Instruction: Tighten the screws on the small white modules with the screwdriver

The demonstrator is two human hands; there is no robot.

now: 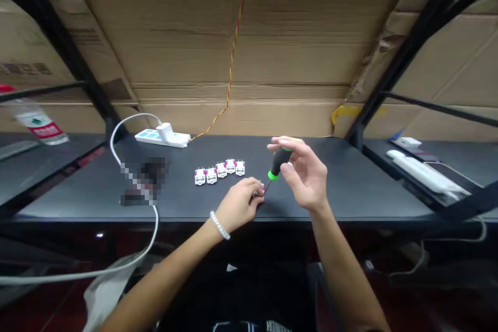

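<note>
My right hand grips a screwdriver with a black and green handle, its thin shaft slanting down to the left. The tip meets or is very close to a small purple and white part on the table. Curled fingers of my left hand pinch that part and hide most of it. Just beyond my left hand, several small white and purple parts with thin prongs lie side by side in a slightly bent row.
A white power strip with a plugged-in adapter lies at the back left of the dark table. Its white cable hangs over the front edge. Black frame posts flank the table. A bottle stands at far left.
</note>
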